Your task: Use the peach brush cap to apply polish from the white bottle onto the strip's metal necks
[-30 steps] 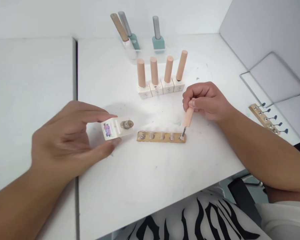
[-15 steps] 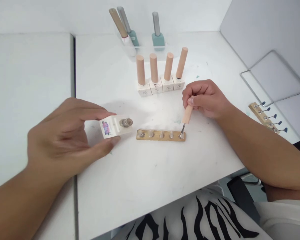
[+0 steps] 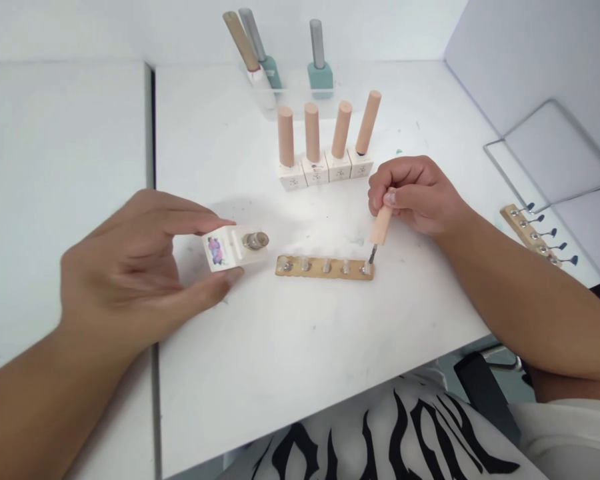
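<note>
My left hand (image 3: 145, 267) grips a white nail polish bottle (image 3: 223, 249) between thumb and fingers; it is tilted, uncapped, its neck facing right, with a flower print on its side. In my right hand (image 3: 415, 193), closed, is the peach cap of a nail polish brush (image 3: 381, 225), bristles down. The dark brush tip is at the right end of a tan strip (image 3: 316, 268) lying on the table; whether it touches the last piece I cannot tell. Several small clear nail tips on metal holders stand along this strip.
Behind stand several white bottles with peach caps (image 3: 339, 130) in a row. A clear tray (image 3: 300, 107) holds teal bottles (image 3: 321, 79) and a white one. At right are a second strip with dark-tipped pieces (image 3: 535, 235) and a wire frame (image 3: 550, 157). The table edge runs close to my lap.
The brush tip has shifted from on the rightmost clear nail tip to its upper right side. My left hand holds the bottle much as before; the whole view has shifted slightly.
</note>
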`<state>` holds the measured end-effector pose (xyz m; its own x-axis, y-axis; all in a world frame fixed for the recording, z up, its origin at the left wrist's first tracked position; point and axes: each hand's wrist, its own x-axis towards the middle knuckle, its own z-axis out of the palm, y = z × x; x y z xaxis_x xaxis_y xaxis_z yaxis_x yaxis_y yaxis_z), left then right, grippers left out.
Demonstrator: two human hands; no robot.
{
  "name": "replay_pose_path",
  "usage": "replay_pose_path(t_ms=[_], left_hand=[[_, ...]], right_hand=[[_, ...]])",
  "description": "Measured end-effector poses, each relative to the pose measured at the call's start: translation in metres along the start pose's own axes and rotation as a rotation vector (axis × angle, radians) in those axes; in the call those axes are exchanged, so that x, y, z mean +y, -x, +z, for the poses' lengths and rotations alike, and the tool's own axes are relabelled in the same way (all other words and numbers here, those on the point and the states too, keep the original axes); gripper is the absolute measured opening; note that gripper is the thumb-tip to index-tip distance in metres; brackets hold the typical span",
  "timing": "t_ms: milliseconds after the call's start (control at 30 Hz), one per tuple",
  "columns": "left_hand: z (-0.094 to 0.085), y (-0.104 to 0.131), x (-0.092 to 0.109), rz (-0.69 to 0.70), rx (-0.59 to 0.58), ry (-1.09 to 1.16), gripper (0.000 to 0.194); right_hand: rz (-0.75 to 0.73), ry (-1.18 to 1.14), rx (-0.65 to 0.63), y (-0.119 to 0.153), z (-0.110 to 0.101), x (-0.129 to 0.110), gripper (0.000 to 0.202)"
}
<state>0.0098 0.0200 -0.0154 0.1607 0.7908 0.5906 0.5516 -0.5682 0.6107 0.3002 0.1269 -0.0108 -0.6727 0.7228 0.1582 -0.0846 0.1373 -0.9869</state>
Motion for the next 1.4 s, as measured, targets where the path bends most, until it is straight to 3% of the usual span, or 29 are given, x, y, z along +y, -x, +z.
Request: replay_pose_path(t_ms=[167,267,433,667,733,800,867,1400], left_hand=[[0.001,-0.002,0.005,0.047,0.017,0.058,0.047],[0.001,-0.002,0.014,-0.120,0.023,0.011,0.049],[0.000,0.000,0.016,-0.116,0.015,0.038,0.048],[-0.001,0.000,0.016,-0.132,-0.005,0.020,0.047],[-0.001,0.000,0.012,-0.109,-0.019,0.029,0.049],[-0.001,-0.001,0.005,0.039,-0.024,0.086,0.048],[-0.001,-0.001,-0.001,0.078,-0.016,0.095,0.047],[-0.002,0.000,-0.002,0.038,-0.064,0.094,0.054]], right_hand=[[0.006,-0.003,-0.001,0.000,0.000,0.001,0.011],[0.000,-0.022,-0.006,0.001,0.000,0.001,0.011],[-0.028,-0.006,-0.068,0.003,0.003,-0.001,0.011],[-0.056,0.000,-0.057,0.006,0.008,-0.005,0.009],[-0.055,-0.009,-0.050,0.006,0.009,-0.005,0.010],[-0.051,0.002,-0.052,0.007,0.009,-0.005,0.011],[-0.051,0.030,-0.062,0.007,0.009,-0.005,0.012],[-0.094,-0.142,0.010,0.005,0.006,-0.007,0.006]])
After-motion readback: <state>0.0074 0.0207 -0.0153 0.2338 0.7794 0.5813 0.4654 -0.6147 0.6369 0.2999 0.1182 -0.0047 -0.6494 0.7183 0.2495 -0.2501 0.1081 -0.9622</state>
